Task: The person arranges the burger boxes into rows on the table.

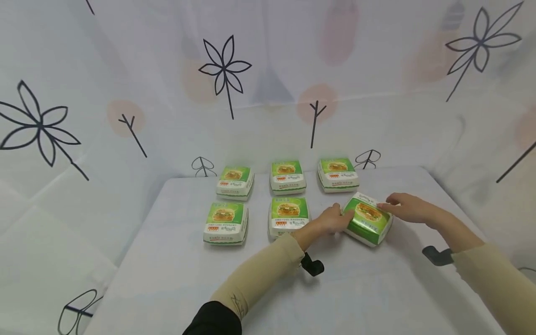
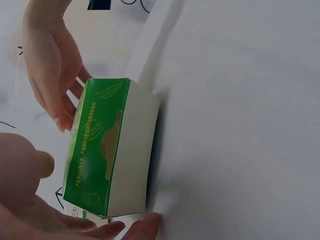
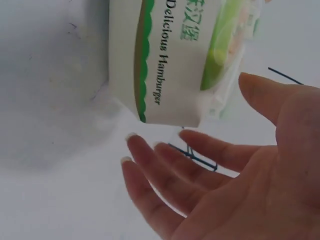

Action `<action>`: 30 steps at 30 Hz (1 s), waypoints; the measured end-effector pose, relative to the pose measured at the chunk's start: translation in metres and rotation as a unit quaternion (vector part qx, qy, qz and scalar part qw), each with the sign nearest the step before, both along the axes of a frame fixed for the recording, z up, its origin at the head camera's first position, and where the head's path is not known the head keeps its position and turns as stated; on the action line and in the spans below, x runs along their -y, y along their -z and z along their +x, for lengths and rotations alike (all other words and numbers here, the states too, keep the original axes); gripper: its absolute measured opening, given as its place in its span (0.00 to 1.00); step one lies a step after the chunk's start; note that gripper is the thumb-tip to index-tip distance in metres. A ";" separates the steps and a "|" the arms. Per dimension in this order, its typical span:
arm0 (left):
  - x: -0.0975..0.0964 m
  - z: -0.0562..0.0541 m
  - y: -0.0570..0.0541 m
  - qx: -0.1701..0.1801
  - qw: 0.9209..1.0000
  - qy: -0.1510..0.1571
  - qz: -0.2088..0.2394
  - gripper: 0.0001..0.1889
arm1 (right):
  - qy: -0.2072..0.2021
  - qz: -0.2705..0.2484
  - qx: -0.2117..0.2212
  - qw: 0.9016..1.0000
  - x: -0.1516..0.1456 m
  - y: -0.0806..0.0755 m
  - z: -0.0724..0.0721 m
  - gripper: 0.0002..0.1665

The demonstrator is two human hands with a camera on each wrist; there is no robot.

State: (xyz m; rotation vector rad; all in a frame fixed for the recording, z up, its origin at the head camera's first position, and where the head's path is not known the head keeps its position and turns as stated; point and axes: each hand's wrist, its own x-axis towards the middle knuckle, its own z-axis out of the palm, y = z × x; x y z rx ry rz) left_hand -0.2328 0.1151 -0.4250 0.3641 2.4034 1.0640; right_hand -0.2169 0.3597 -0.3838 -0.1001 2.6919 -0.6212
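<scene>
A green and white hamburger box [image 1: 368, 218] sits askew on the white table at the right end of the front row. My left hand [image 1: 333, 218] is at its left side, and in the left wrist view the fingers [image 2: 147, 227] reach along the box's end with the thumb held apart. On the other side, my right hand [image 1: 408, 207] hovers by the far right corner in the head view. The right wrist view shows its fingers [image 3: 160, 185] spread and loosely bent, with a gap to the printed side of the box [image 3: 165, 65].
Two more hamburger boxes share the front row, one in the middle [image 1: 289, 211] beside my left forearm and one at left [image 1: 226, 223]. Behind them stand a left box [image 1: 235, 181], a middle box [image 1: 287, 177] and a right box [image 1: 337, 174], near the patterned backdrop [image 1: 268, 125].
</scene>
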 end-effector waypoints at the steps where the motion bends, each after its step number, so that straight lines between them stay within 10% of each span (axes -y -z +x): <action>1: 0.001 0.002 0.001 -0.003 1.000 0.003 -0.009 0.36 | -0.002 0.004 -0.007 1.000 0.000 0.000 0.000 0.47; 20: -0.007 -0.019 0.004 0.030 0.999 -0.029 0.028 0.28 | -0.001 -0.018 0.030 0.999 0.001 0.004 0.001 0.44; 30: -0.006 -0.008 0.001 0.025 0.999 -0.027 -0.011 0.41 | -0.015 -0.025 0.022 0.999 0.000 -0.003 -0.007 0.42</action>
